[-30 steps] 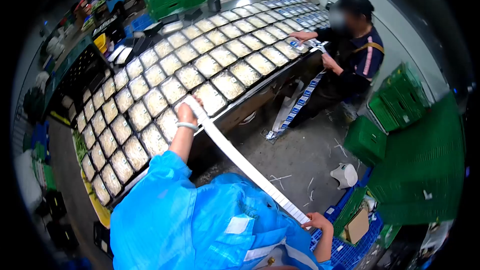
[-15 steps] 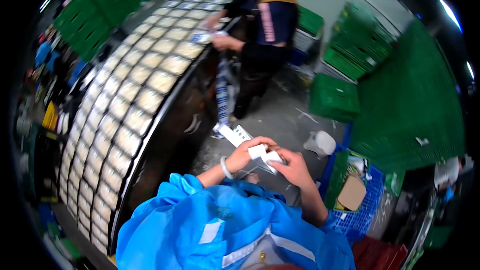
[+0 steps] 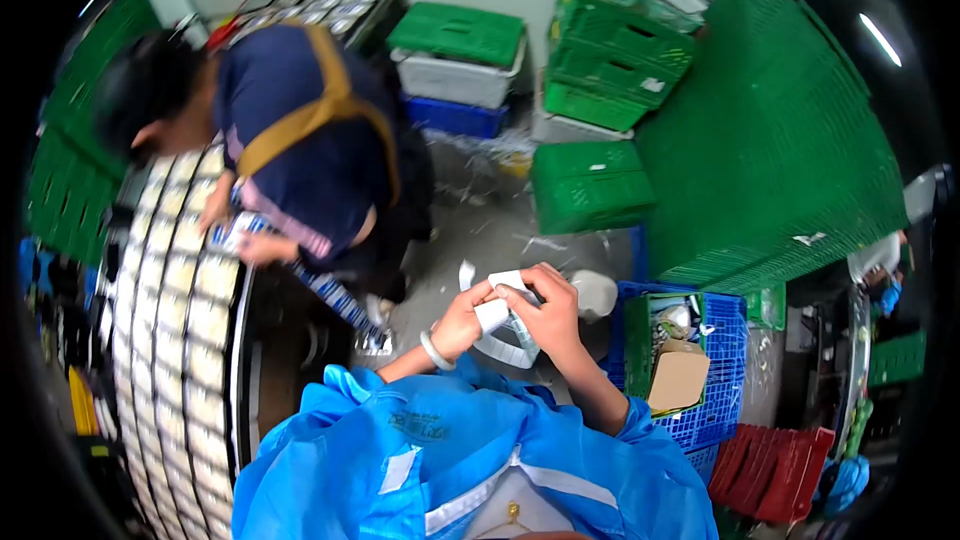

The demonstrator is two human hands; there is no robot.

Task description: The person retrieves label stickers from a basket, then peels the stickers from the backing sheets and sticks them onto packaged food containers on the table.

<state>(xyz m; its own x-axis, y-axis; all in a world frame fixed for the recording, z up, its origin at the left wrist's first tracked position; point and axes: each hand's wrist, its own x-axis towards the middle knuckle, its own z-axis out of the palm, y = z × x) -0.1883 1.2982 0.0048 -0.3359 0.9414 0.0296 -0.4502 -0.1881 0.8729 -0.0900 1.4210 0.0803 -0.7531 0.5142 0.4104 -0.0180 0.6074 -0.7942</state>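
In front of my blue jacket, both hands are closed on a white label strip [image 3: 491,316]. My left hand [image 3: 458,325], with a pale bangle at the wrist, grips its left part. The thumb and fingers of my right hand [image 3: 550,312] pinch the strip on the other side. Part of it hangs below my fingers in a curved loop, and a short end sticks up at the left. Any print on it is too blurred to read.
At left, a person [image 3: 300,120] bends over a long rack of packed trays [image 3: 170,340], holding a blue-and-white label strip [image 3: 340,302]. Green crates [image 3: 620,50] stand ahead and right. A cardboard piece [image 3: 679,376] lies by a blue crate [image 3: 722,380]; red crates [image 3: 770,470] sit lower right.
My view has swung right and the rack sits further left. The person leans lower over the trays. The strip between my hands now hangs in a loop; both hands still grip it.
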